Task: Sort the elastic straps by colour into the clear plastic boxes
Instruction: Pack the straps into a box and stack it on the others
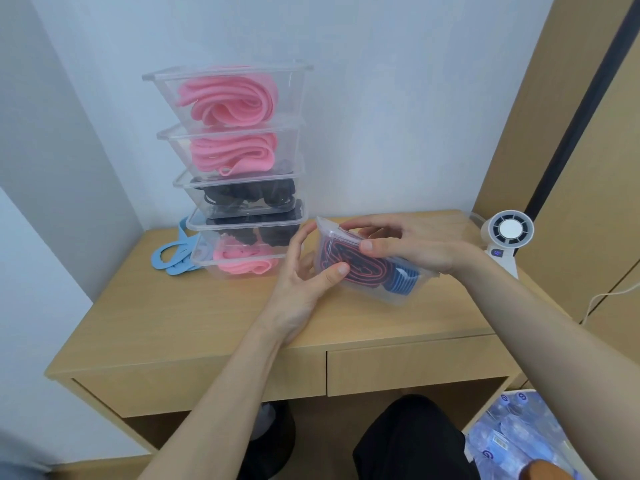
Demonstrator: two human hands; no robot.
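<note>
hands, left [304, 271] and right [408, 247], grip tilted box [367, 271] at frame centre; next, it probably goes on stack [235, 168].

Light wood desk [173, 323] w/ one drawer [408, 368] in the front R half. At back L, bottom box [207, 263] of pink straps sits directly on the top, w/ 4 more boxes stacked on it. Blue straps [169, 259] lie flat just L of it, touching, partly hidden behind. White fan [507, 237] stands upright at the back R corner. A clear plastic edge [477, 216] shows beside it, too little to tell what. Tilted box [377, 289] is R of centre; can't tell if it touches the top.
</note>
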